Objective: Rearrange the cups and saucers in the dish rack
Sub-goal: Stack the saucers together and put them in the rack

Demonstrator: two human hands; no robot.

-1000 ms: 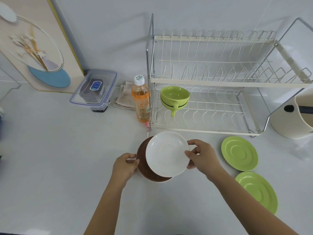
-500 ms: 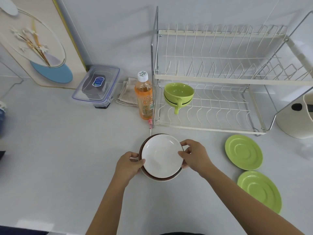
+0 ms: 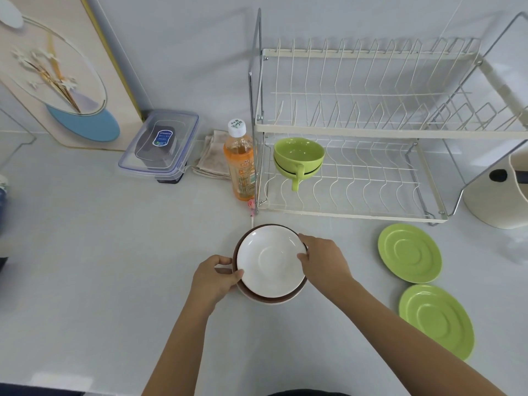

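Note:
A white saucer (image 3: 270,261) lies on top of a brown saucer (image 3: 237,251) on the counter, just in front of the dish rack (image 3: 351,130). My left hand (image 3: 214,277) grips the left edge of the stack, thumb on the white saucer. My right hand (image 3: 323,260) holds the white saucer's right rim. Two stacked green cups (image 3: 298,157) sit on the rack's lower tier at the left, handle toward me. Two green saucers (image 3: 410,256) (image 3: 435,320) lie flat on the counter to the right.
An orange drink bottle (image 3: 240,165) stands against the rack's left post. A clear lidded box (image 3: 160,144) and a folded cloth (image 3: 213,155) sit behind it. A cream container (image 3: 497,198) stands at the right. A decorated board (image 3: 54,70) leans on the wall at the left.
The white saucer came down from a raised tilt, moved left and now rests centred on the brown saucer. Both hands stayed on the stack's edges.

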